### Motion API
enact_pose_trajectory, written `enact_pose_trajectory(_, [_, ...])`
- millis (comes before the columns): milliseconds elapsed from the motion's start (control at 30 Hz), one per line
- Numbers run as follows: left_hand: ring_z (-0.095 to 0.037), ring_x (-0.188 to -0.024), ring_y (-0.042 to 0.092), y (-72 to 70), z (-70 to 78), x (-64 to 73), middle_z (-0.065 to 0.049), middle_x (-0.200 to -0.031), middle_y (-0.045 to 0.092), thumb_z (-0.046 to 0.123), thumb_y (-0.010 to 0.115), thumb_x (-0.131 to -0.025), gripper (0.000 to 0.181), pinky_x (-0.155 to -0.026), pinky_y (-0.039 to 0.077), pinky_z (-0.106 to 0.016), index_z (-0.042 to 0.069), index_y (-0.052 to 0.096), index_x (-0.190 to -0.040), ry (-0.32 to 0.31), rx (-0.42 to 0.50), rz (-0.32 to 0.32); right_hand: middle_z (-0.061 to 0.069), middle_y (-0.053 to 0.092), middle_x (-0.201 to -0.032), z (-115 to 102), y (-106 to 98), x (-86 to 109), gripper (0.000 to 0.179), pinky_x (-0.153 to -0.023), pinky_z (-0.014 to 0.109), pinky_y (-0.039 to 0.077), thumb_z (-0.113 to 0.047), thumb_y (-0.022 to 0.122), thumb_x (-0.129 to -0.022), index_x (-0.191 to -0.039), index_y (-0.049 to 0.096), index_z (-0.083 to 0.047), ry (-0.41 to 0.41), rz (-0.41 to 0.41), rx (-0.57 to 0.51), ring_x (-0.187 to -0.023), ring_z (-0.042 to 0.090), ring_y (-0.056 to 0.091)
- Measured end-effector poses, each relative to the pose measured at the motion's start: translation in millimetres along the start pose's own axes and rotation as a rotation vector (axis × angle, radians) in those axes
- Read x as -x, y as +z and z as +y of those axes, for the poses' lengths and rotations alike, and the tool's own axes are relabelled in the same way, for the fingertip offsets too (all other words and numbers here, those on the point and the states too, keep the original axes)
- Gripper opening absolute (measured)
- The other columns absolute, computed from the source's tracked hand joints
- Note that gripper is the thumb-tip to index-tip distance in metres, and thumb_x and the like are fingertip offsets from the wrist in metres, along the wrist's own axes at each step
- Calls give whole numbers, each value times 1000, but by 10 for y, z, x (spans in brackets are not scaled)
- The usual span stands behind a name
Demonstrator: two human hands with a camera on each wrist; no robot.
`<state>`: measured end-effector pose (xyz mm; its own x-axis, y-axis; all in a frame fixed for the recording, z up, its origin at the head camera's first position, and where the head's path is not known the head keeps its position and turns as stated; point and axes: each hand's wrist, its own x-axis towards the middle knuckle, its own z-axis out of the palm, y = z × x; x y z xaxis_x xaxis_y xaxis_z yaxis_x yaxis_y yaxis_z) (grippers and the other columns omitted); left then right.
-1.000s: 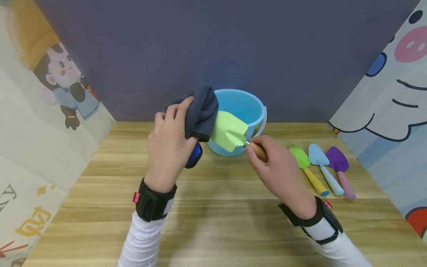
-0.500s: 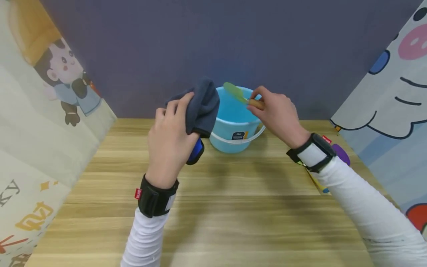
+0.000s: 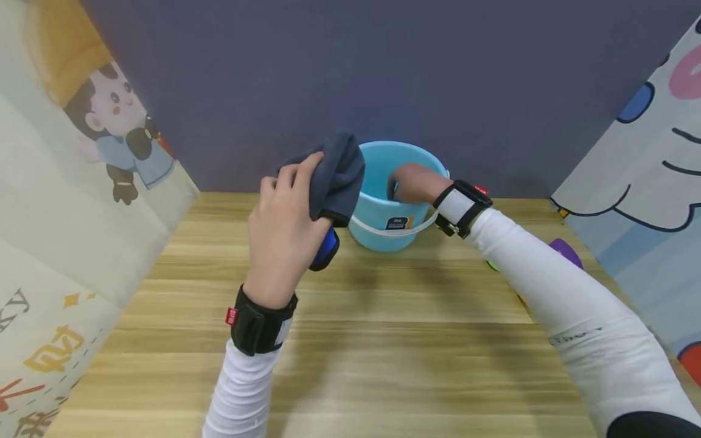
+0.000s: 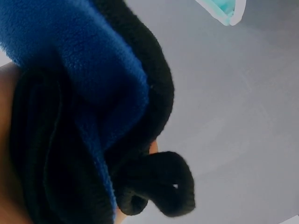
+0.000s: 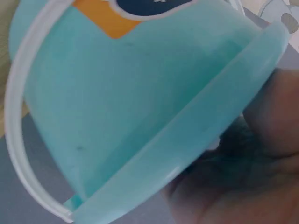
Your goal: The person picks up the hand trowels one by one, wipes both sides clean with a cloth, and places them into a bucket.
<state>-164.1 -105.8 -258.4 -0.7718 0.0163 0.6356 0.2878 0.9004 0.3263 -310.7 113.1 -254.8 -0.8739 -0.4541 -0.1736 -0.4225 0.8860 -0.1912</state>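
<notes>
My left hand (image 3: 282, 234) grips a bunched cleaning cloth (image 3: 338, 176), dark grey outside, with a blue fleecy side and black edging. In the left wrist view the cloth (image 4: 103, 56) shows its blue pile and a small black loop. My right hand (image 3: 418, 184) reaches over the rim of a light blue bucket (image 3: 380, 239), fingers bent down inside. The trowel with the pale green blade is hidden from sight; I cannot tell whether the right hand holds it. The right wrist view has the bucket wall (image 5: 112, 84) in front of the fingers.
The white bucket handle (image 3: 402, 232) hangs down at the front. Beyond my right sleeve (image 3: 547, 286) a purple trowel blade (image 3: 566, 251) peeks out, the other trowels being mostly covered. A wooden tabletop (image 3: 383, 365) meets a dark back wall and printed side panels.
My right hand has carried the trowel from beside the cloth up over the bucket and then down inside, where the trowel drops out of view. The left hand keeps its grip on the cloth.
</notes>
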Motion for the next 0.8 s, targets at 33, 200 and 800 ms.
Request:
enact_pose_trajectory(33, [-39,-105,58,2,5,1,-12,-138,62,28,70,-94,61,-72,58,-56,26,49,-150,-1,3,-4,15,71,-100,-13,0,-9,23,-82,40,52,-8,52,-100,-102,74,-2,-4,-3,1,-90,28,62])
enact_pose_trajectory(200, [-39,-105,58,25,24,8,-12,-138,62,28,70,-94,61,-72,58,-56,26,48,-151,7,10,-11,2,52,-67,-39,-1,-24,32,-64,31,40,-16,54,-103,-73,64,-9,-32,-31,-20,-64,19,48])
enact_pose_trajectory(800, [-39,-105,59,155,119,-85,-12,-136,63,29,71,-94,60,-70,58,-54,25,49,-150,-4,-15,3,-1,37,-63,196,-33,-115,38,-63,30,33,-21,49,-104,-67,45,-14,-58,-16,-66,-58,15,34])
